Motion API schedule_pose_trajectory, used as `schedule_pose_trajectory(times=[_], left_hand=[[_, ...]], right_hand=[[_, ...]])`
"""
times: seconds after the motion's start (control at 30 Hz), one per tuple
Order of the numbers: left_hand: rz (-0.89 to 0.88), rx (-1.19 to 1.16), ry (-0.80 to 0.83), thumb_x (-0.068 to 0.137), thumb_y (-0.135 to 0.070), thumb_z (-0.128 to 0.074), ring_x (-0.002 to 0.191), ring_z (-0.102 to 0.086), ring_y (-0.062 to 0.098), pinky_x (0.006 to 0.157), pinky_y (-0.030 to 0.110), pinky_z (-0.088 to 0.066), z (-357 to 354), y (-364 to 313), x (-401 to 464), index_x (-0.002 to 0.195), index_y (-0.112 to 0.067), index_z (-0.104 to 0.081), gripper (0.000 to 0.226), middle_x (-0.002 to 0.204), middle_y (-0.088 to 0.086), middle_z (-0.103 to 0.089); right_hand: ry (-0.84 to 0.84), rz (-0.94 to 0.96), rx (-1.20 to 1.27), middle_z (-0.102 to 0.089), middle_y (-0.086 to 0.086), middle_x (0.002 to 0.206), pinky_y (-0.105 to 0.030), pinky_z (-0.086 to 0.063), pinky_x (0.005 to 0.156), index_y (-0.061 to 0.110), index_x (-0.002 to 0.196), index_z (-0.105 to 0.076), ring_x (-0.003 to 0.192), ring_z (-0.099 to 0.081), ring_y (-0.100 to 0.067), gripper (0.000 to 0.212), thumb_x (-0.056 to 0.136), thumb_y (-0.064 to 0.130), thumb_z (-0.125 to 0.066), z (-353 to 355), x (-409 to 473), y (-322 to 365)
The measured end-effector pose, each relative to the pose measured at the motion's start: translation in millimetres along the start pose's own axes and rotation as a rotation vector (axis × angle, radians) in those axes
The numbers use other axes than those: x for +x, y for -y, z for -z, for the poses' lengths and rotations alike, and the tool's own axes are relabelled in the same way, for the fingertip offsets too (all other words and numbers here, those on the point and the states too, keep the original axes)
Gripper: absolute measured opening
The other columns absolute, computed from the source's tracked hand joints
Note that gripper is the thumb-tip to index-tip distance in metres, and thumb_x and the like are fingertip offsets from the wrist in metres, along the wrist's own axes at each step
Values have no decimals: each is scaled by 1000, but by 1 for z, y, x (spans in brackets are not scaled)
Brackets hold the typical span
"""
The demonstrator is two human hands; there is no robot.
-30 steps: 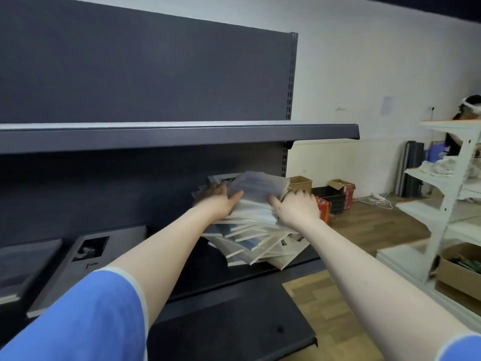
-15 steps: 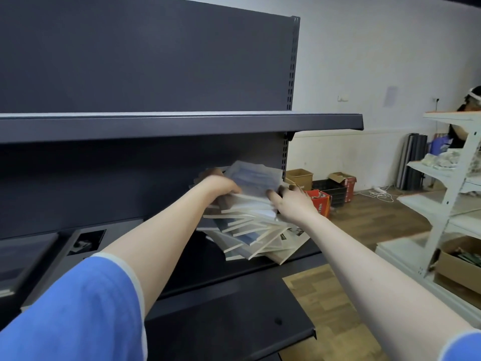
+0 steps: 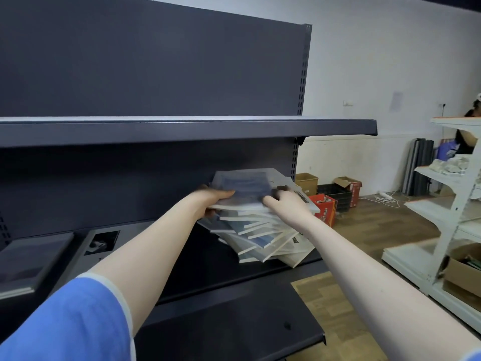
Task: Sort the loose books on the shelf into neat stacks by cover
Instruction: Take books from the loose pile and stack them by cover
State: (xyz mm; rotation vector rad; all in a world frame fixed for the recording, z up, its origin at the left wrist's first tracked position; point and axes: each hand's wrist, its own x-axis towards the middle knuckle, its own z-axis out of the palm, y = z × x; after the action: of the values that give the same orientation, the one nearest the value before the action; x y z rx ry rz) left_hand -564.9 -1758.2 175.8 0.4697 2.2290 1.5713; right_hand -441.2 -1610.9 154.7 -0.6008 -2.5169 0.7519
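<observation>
On the dark grey metal shelf (image 3: 260,272), both the left hand (image 3: 208,201) and right hand (image 3: 283,203) grip the blue-covered top book (image 3: 242,185) above a fanned, untidy book pile (image 3: 265,238); wooden floor (image 3: 369,230) lies beyond.

Both bare forearms reach forward from blue sleeves, converging toward twelve o'clock. The left hand (image 3: 212,201) has its thumb laid forward on top and its fingers curled beneath. The right hand (image 3: 285,203), at its three o'clock, is knuckles-up, fingers curled forward.

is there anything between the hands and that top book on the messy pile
Nothing visible. The left hand grips the top book at its left edge and the right hand holds its right side, above the fanned pile.
</observation>
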Motion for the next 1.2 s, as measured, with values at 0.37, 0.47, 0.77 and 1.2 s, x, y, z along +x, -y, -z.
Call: schedule_pose_trajectory(times=[0.37, 0.47, 0.77, 1.2], left_hand=[[-173, -161, -88, 84, -36, -69, 74, -56, 16, 50, 24, -44, 43, 23, -14, 110, -13, -51, 39, 99, 6, -60], [-179, -215, -81, 84, -34, -69, 63, -55, 13, 39, 19, -40, 59, 31, -20, 111, -10, -54, 39, 87, 4, -61], [-178, -101, -163, 82, -41, -68, 82, -60, 16, 51, 22, -44, 127, 66, -38, 118, -10, -57, 49, 103, 7, -66], [-60, 125, -344, 81, -41, -69, 94, -59, 22, 62, 26, -46, 241, 149, -56, 120, -10, -52, 52, 112, 6, -61]], right_hand=[[33, 37, 151, -66, -4, 97, -37, -50, 81, 11, 102, -62, 90, -61, -24, 39, 86, 46, -59, -15, -3, 51], [-22, 34, 213, -67, -4, 97, -34, -49, 75, 12, 101, -64, 89, -62, -24, 35, 83, 42, -64, -26, -1, 71], [-30, -3, 313, -67, -3, 102, -30, -46, 71, 12, 113, -58, 91, -63, -24, 58, 72, 52, -69, -88, 1, 123], [174, 6, 194, -61, -9, 121, -27, -43, 67, 5, 141, -36, 102, -62, -26, 80, 83, 54, -63, -215, -23, 207]])
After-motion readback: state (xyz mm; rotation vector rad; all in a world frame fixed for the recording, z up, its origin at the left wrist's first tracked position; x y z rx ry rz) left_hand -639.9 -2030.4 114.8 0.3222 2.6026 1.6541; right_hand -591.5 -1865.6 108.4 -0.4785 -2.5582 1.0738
